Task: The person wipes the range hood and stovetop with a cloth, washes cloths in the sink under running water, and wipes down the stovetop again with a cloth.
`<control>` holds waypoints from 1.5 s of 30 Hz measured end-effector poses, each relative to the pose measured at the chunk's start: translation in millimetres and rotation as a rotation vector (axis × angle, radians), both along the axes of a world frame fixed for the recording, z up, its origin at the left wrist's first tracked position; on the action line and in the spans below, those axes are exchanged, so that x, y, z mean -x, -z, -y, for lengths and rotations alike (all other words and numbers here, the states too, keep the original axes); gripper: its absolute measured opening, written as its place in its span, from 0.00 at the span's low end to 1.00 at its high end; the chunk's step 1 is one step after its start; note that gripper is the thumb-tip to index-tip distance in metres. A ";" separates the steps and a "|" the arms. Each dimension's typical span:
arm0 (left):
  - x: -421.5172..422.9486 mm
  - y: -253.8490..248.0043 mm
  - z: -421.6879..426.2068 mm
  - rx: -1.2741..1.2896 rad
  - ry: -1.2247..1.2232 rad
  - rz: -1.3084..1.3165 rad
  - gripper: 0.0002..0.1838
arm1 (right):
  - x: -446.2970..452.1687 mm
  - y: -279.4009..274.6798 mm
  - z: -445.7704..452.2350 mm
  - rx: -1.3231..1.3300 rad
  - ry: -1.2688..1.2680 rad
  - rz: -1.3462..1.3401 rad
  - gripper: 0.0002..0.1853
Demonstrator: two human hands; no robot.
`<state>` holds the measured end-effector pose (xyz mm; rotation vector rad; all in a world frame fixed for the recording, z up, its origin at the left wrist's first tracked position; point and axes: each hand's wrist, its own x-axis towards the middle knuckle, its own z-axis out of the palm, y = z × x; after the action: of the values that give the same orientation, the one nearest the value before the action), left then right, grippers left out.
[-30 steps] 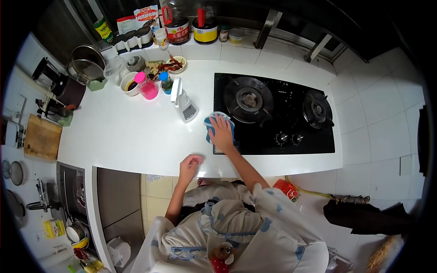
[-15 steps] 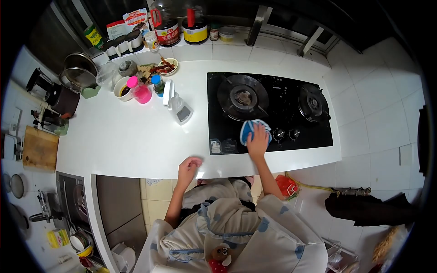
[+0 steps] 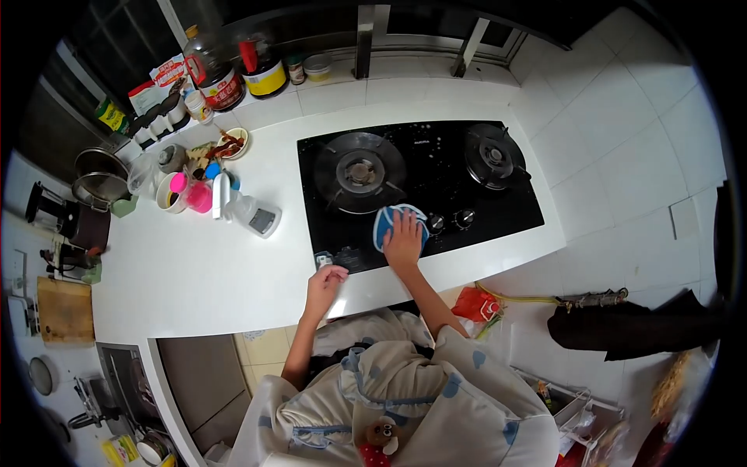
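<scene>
My right hand (image 3: 403, 241) presses a blue cloth (image 3: 382, 226) with pale edging onto the black glass gas cooktop (image 3: 436, 171). Its fingers lie over the cloth, left of the two control knobs (image 3: 464, 219) and just in front of the large left burner (image 3: 360, 172). Loosely curled, with nothing visible in it, my left hand (image 3: 325, 289) is at the cooktop's front left corner. Whether it touches the glass I cannot tell. A clear spray bottle (image 3: 261, 218) with a white trigger head stands on the white counter, left of the cooktop. Small pale spots dot the glass near the back.
A pink-capped bottle (image 3: 198, 196), bowls and a dish of dried food (image 3: 233, 143) crowd the counter's back left. Big sauce bottles (image 3: 265, 76) line the ledge behind. A cutting board (image 3: 65, 310) leans at far left. Tiled wall (image 3: 615, 156) bounds the right side.
The view has turned, so counter and cooktop appear farther left. My left hand has moved right relative to the counter, to the cooktop's corner. My right hand stays on the cloth beside the knobs.
</scene>
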<state>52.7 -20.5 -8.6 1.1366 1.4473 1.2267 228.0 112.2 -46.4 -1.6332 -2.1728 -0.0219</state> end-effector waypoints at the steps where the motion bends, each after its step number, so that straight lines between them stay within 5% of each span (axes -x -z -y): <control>1: -8.1 -1.0 -3.0 0.014 0.020 0.009 0.13 | -5.4 2.0 -8.2 -0.023 0.026 -0.006 0.29; 8: -52.0 -11.0 -24.2 0.041 -0.003 -0.049 0.12 | -27.1 8.2 -42.5 0.068 -0.062 0.052 0.28; 10: -65.1 -11.3 -35.2 -0.071 -0.053 -0.359 0.12 | -32.9 11.7 -54.7 0.079 -0.095 0.075 0.28; 19: -98.2 8.7 -81.2 -0.177 -0.007 -0.888 0.17 | -56.3 -10.3 -107.1 0.269 -0.295 0.002 0.29; 28: -91.0 21.7 -98.0 -0.209 0.068 -1.082 0.18 | -79.2 -11.5 -162.8 0.163 -0.671 0.032 0.27; 40: -90.1 20.6 -99.4 -0.221 0.084 -1.184 0.20 | -12.0 3.9 -262.0 0.042 -0.666 -0.052 0.24; 45: -90.0 24.3 -98.5 -0.227 0.098 -1.206 0.21 | -26.8 7.4 -235.9 0.025 -0.638 -0.077 0.25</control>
<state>142.8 78.0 -32.9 2.2800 2.0535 0.5829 254.8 348.1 -53.8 -0.8701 -2.5326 0.2488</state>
